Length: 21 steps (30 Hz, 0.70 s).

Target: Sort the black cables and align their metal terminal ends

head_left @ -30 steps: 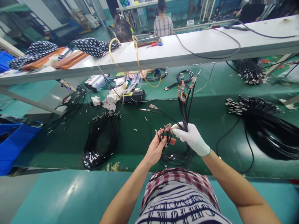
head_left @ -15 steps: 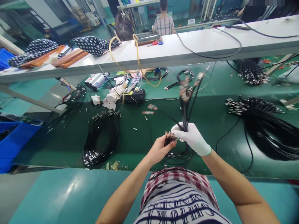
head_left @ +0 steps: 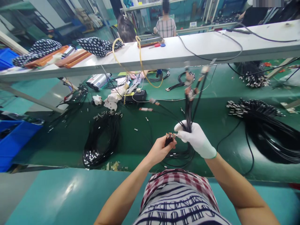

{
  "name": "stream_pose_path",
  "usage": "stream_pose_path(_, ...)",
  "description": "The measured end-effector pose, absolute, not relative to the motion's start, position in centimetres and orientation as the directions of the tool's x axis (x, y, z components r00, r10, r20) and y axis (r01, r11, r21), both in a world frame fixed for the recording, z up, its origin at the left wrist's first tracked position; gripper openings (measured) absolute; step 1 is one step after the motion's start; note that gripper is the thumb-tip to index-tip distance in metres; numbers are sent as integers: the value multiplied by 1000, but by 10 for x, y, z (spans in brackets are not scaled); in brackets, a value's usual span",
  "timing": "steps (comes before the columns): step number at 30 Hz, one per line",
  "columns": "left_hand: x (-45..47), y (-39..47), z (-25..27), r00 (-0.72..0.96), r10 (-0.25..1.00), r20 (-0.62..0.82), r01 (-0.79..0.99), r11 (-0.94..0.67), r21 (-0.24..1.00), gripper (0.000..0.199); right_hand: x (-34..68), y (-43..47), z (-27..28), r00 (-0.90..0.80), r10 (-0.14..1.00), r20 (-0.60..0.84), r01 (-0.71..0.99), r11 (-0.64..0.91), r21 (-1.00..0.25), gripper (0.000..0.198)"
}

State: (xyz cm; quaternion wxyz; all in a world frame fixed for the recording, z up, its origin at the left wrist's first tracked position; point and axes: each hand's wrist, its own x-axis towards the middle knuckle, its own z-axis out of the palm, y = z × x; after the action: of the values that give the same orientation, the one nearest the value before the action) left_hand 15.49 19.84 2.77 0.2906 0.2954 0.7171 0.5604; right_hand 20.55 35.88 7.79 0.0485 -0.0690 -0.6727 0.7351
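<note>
Raised cables swung right, tips overlapping the shelf edge in view.

From the lower edge, left of centre, the bare left forearm slants up and inward to the left hand, which is curled closed. The right forearm slants in from the lower right to the white-gloved right hand, also closed. The hands are close together, just below and right of the frame's middle.
</note>
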Motion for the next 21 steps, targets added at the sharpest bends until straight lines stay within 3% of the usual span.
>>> stream_pose_path(11,156,200,22,-645,758,-101,84,201,976,28,204,354,85,-995,93,-47,46,-3,-999,18)
stream_pose_path(16,156,202,19,-665,743,-83,94,193,977,22,201,350,87,-995,96,-20,37,178,-983,19)
stream_pose_path(21,154,200,23,-664,745,-62,78,151,985,28,203,362,81,-992,115,-58,66,70,-995,20)
